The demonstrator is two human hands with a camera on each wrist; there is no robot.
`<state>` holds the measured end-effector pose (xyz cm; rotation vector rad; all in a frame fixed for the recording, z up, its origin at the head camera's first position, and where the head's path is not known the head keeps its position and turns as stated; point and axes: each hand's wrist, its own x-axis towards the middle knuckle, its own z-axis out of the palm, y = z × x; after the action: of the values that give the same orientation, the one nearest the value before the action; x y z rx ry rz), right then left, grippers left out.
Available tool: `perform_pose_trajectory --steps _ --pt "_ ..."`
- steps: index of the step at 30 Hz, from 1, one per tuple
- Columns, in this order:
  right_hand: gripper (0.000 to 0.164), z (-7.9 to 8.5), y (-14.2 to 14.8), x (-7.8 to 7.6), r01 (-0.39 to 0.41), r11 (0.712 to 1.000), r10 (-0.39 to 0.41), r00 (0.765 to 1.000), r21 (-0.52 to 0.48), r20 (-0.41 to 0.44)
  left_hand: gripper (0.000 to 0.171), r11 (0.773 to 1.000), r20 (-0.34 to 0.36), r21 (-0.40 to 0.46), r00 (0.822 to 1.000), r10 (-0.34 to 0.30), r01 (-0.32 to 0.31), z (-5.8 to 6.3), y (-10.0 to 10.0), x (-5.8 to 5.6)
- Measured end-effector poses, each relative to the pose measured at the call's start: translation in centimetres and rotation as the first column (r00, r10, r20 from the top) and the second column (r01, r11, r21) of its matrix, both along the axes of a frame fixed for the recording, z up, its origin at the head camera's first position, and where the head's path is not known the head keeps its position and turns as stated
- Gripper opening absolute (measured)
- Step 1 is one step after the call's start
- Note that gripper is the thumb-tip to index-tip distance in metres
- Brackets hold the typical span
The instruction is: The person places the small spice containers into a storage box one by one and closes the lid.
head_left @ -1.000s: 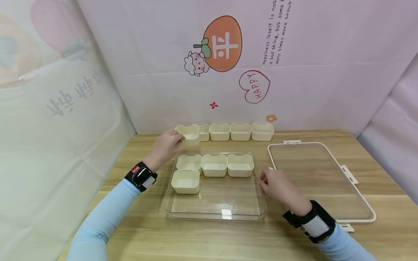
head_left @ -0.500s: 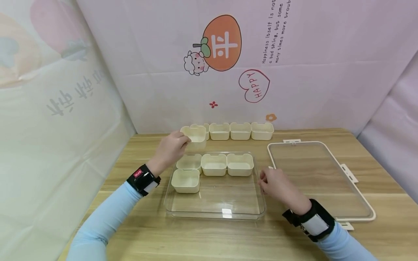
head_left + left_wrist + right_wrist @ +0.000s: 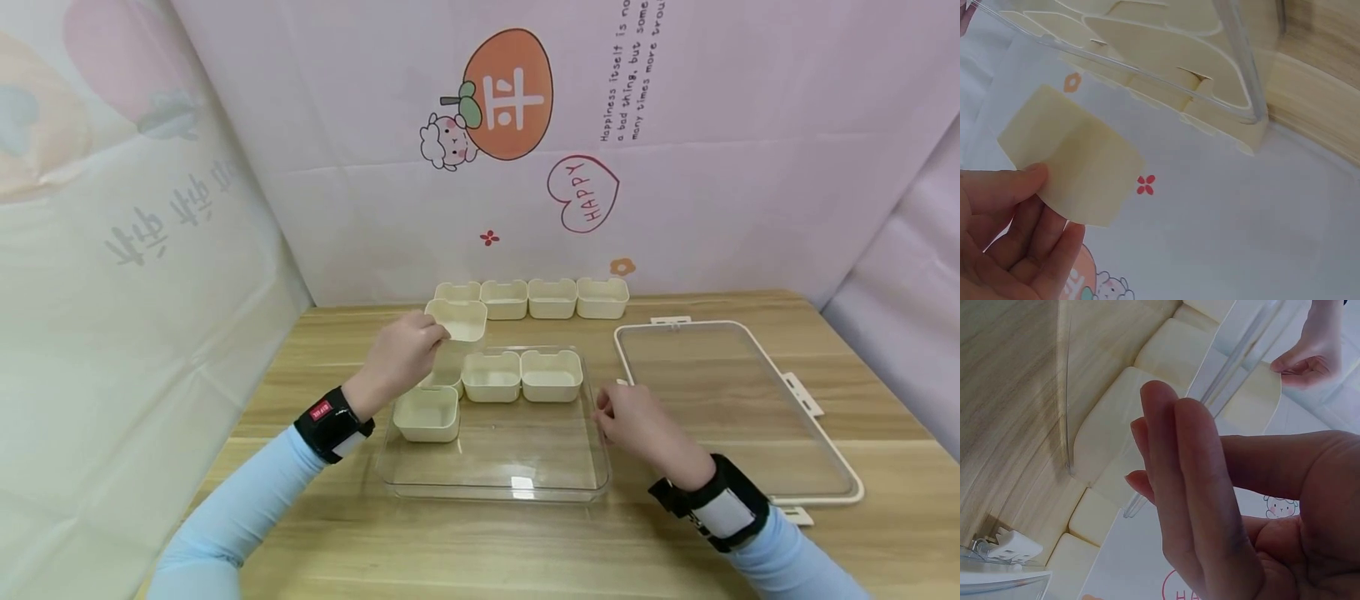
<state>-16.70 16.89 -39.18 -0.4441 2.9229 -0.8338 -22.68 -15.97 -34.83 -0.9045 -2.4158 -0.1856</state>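
In the head view, my left hand (image 3: pixel 401 354) pinches the edge of a small cream storage bin (image 3: pixel 459 322), held up above the back left of a clear plastic box (image 3: pixel 495 492). The left wrist view shows my thumb on one side of this bin (image 3: pixel 1079 156) and my fingers on the other. Inside the clear box, a back row of cream bins (image 3: pixel 491 379) stands, its left one partly hidden by my left hand. Another bin (image 3: pixel 426 415) sits in front at the left. My right hand (image 3: pixel 633 425) grips the box's right rim with curled fingers.
Several cream bins (image 3: pixel 552 298) stand in a row at the table's back edge, against a printed cloth (image 3: pixel 360 208). A clear lid (image 3: pixel 738 408) with a white frame and clips lies to the right on the wooden table (image 3: pixel 315 517).
My left hand has carried the cream bin rightward and toward me, from the back row to above the clear box. My right hand stays at the box's rim.
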Motion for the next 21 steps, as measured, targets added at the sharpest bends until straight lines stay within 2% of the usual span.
perform_pose_trajectory --steps 10,21 --pt "0.006 0.2 -0.1 0.0 0.006 1.0 -0.006 1.0 0.011 -0.006 0.011 1.0 -0.006 0.017 1.0 -0.026 0.026 0.2 1.0 1.2" --pt "0.006 0.1 -0.1 0.0 0.002 1.0 -0.002 1.0 0.009 -0.026 0.015 0.999 0.064 0.001 0.997 -0.04 0.04 0.4 2.1 2.3"
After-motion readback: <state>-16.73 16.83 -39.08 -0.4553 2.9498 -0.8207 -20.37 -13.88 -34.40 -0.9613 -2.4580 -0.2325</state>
